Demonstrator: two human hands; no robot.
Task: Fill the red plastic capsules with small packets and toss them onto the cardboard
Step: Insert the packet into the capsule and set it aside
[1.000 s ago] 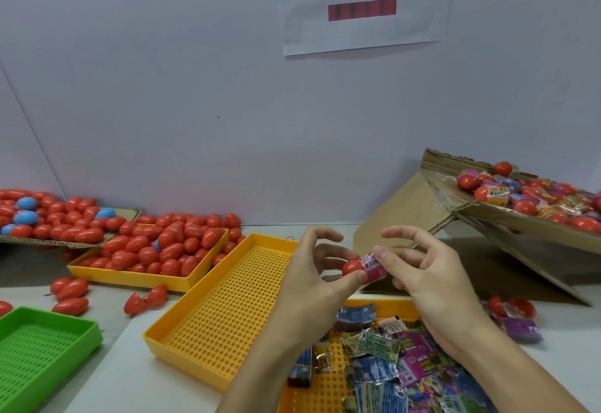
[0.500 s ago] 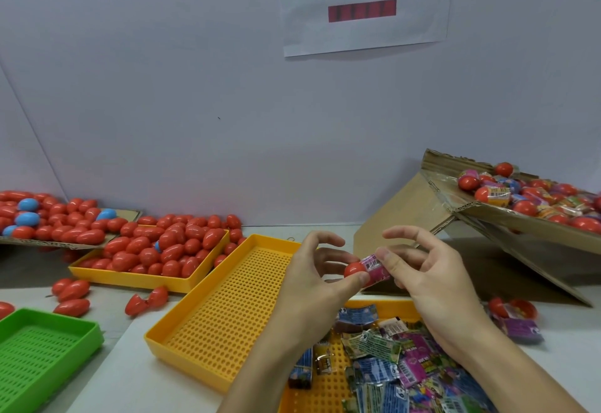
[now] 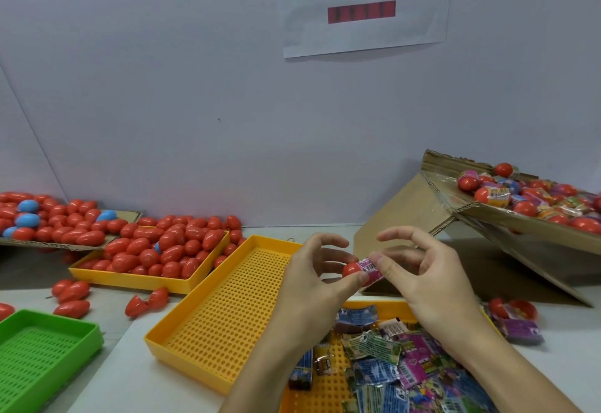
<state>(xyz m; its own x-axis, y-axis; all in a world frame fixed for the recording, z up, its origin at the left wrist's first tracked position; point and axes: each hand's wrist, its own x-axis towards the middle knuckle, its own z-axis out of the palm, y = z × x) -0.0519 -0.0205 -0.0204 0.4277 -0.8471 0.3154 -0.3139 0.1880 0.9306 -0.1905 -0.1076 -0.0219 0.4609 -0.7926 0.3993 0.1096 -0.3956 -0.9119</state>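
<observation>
between both hands, capsule (image 3: 352, 270) and packet (image 3: 370, 272)

left hand (image 3: 312, 277) pinches red capsule (image 3: 352, 270) | right hand (image 3: 432, 282) pinches pink packet (image 3: 370, 270) at capsule's mouth | above yellow tray (image 3: 208, 321) | sloped cardboard (image 3: 520, 217) right, holding filled capsules

A white paper sheet (image 3: 364, 6) on the wall at twelve o'clock reads "套膜" in large black characters. The red bar (image 3: 361, 11) beneath them is blurred. A green packet (image 3: 374, 344) shows a "9".
</observation>
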